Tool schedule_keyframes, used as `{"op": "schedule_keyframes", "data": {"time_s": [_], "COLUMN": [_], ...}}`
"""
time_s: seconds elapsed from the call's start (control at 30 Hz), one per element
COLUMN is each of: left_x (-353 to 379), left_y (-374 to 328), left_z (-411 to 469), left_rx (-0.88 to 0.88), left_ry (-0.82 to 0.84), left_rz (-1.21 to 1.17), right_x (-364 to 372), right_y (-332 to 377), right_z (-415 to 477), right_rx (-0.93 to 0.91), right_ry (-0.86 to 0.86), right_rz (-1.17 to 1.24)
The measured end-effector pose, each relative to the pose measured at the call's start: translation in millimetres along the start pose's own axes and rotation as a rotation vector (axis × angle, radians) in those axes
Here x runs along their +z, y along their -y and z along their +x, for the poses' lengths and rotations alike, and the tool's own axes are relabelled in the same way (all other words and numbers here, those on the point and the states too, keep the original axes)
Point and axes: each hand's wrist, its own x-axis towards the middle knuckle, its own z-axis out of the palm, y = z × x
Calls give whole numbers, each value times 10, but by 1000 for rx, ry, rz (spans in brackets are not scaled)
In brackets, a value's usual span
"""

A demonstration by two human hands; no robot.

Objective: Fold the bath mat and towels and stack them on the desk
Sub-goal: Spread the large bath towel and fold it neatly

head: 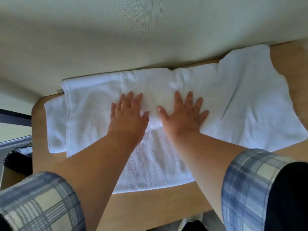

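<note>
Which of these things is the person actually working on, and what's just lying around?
Job in hand:
- white terry towel spread out
- second white cloth underneath
- pale wooden desk
- left hand, right hand, both flat

Lying about:
- dark bundle off the desk

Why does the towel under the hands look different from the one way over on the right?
The long towel under both hands lies flat in a neat band along the wall; the right towel is spread loose, with creases and uneven edges. The left hand and right hand press open on the long towel; nothing touches the right towel. Both are white and lie on the wooden desk.
</note>
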Motion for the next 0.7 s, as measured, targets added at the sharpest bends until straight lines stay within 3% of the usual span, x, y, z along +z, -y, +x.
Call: {"op": "schedule_keyframes", "data": {"time_s": [0.13, 0.43, 0.57, 0.7], "left_x": [-61, -151, -206, -266], "left_y": [69, -93, -98, -77], "left_z": [471, 1126, 986, 659], "left_rx": [76, -20, 133, 288], "left_ry": [-158, -132, -298, -302], "left_rz": [-86, 185, 126, 43], "right_x": [217, 233, 255, 179], "right_y": [-16, -19, -16, -5], "right_z": [13, 15, 10, -19], "right_rx": [21, 18, 17, 20], "right_ry": [-147, -197, -210, -180], "right_rz": [-34, -56, -50, 35]}}
